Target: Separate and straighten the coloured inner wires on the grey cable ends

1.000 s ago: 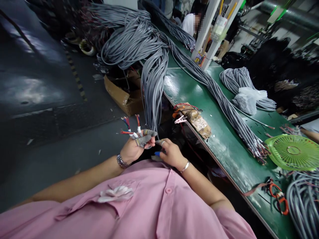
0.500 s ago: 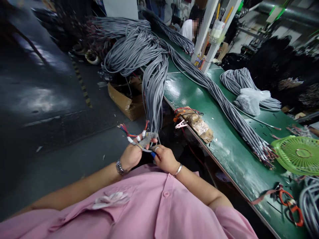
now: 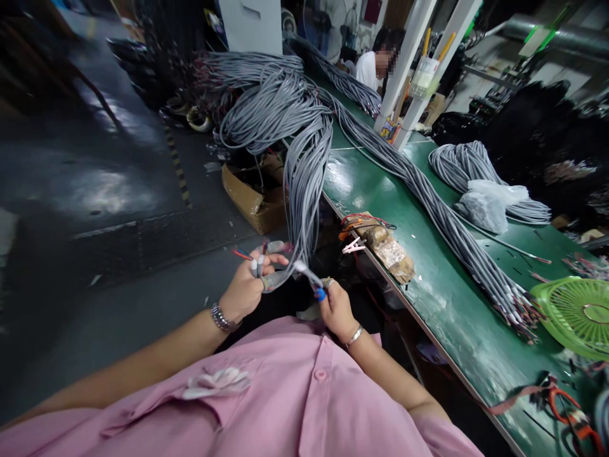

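My left hand [image 3: 243, 291] is closed around several grey cable ends, with red and blue wires [image 3: 242, 254] sticking out past the fingers. Close by to the right, my right hand [image 3: 337, 310] pinches a single grey cable [image 3: 311, 277]. A white part near that cable is smeared by motion. Something blue [image 3: 320, 294] sits at the right thumb tip, and grey wrapping shows on a finger. Just beyond both hands, a thick hank of grey cables [image 3: 307, 171] hangs over the table edge, its lower end partly hidden behind the hands.
On the green table [image 3: 361, 178] lie a long cable bundle [image 3: 428, 203], a taped block [image 3: 387, 247] with a pink clip [image 3: 353, 245], a plastic bag [image 3: 485, 206], a green fan [image 3: 578, 311] and orange-handled scissors [image 3: 571, 406]. A cardboard box [image 3: 257, 206] stands on the floor. Another person [image 3: 368, 70] is at the back.
My hands have drawn apart: the right one has moved right with a grey cable, and the left one slightly left. The camera view has shifted a little.
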Demonstrator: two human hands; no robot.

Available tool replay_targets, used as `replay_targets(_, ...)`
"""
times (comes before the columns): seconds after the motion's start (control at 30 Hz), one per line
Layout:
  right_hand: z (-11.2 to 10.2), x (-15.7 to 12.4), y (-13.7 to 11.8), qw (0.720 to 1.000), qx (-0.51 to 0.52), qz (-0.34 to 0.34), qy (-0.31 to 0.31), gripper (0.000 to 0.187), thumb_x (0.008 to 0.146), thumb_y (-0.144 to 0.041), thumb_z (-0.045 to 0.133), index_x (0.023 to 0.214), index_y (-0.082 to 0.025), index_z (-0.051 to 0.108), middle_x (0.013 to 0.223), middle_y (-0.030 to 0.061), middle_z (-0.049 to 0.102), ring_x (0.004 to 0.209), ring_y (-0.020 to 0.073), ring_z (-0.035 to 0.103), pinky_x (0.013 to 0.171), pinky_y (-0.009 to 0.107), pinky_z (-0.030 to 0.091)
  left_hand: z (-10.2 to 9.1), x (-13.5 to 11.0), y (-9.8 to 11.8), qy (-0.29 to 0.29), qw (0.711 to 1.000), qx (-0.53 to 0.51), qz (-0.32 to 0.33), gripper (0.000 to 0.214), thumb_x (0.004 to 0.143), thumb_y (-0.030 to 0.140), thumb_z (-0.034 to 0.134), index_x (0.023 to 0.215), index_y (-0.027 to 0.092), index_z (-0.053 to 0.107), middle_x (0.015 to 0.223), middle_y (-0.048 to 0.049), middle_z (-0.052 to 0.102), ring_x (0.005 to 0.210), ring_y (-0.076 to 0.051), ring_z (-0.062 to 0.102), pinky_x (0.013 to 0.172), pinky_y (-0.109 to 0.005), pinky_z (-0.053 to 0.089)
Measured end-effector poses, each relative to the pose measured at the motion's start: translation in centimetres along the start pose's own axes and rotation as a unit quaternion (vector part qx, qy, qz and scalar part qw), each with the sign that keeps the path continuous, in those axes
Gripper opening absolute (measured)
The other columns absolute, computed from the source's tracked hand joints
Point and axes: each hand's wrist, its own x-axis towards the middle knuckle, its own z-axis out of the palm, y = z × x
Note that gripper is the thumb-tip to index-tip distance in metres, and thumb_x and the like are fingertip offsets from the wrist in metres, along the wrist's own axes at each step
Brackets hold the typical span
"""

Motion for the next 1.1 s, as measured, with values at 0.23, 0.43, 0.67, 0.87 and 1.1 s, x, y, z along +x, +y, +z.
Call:
replay_targets(0.23,0.4,-0.9,0.8,0.998,0.052,0.037,0.016,0.022,0.092,-0.033,0.047,0.098,-0.020,0.064,0.082,0.0045,0.064,0.075,0.0173,0.060,0.072,0.029,0.048,1.3,2.3,1.1,-0.079,0.992,-0.090,-0.034,0.022,0.076,0.027,0.064,0.087,0.010,0.070,0.076,-0.0095,0.069,0.038,-0.002,0.037,0.034,-0.017,0.021)
replay_targets(0.43,0.6,-0.9,0.6,0.999,0.029,0.000,-0.040,0.019,0.090,-0.026,0.050,0.101,-0.021,0.064,0.090,0.0051,0.066,0.083,0.0177,0.061,0.078,0.029,0.048,5.8,1.5,1.9,-0.144,0.989,0.003,-0.019,0.027,0.072,0.031,0.072,0.092,0.013,0.074,0.070,-0.0065,0.067,0.043,-0.004,0.038,0.037,-0.020,0.017)
replay_targets(0.67,-0.1,-0.2,0.3,0.993,-0.003,-0.026,-0.113,0.016,0.087,-0.019,0.052,0.098,-0.021,0.064,0.089,0.0038,0.066,0.082,0.0162,0.061,0.078,0.027,0.048,7.7,1.6,2.6,-0.165,0.979,0.119,0.004,0.021,0.065,0.034,0.078,0.076,0.015,0.075,0.066,-0.0045,0.065,0.059,-0.013,0.052,0.053,-0.023,0.037)
replay_targets(0.87,-0.6,0.8,0.1,0.987,0.004,-0.011,-0.158,0.012,0.082,-0.017,0.059,0.092,-0.021,0.065,0.088,0.0023,0.066,0.080,0.0153,0.061,0.076,0.027,0.048,7.9,1.8,1.9,-0.155,0.975,0.158,0.005,0.025,0.072,0.037,0.071,0.060,0.015,0.070,0.056,-0.0029,0.060,0.049,-0.010,0.042,0.047,-0.023,0.031)
replay_targets(1.1,-3.4,2.0,-0.9,0.955,0.258,0.135,-0.053,0.021,0.088,-0.030,0.050,0.102,-0.019,0.062,0.090,0.0030,0.066,0.064,0.0110,0.060,0.064,0.026,0.051,6.7,1.4,0.3,-0.172,0.971,0.160,-0.044,0.029,0.077,0.034,0.065,0.058,0.013,0.062,0.054,-0.0019,0.056,0.049,-0.009,0.043,0.047,-0.022,0.029)
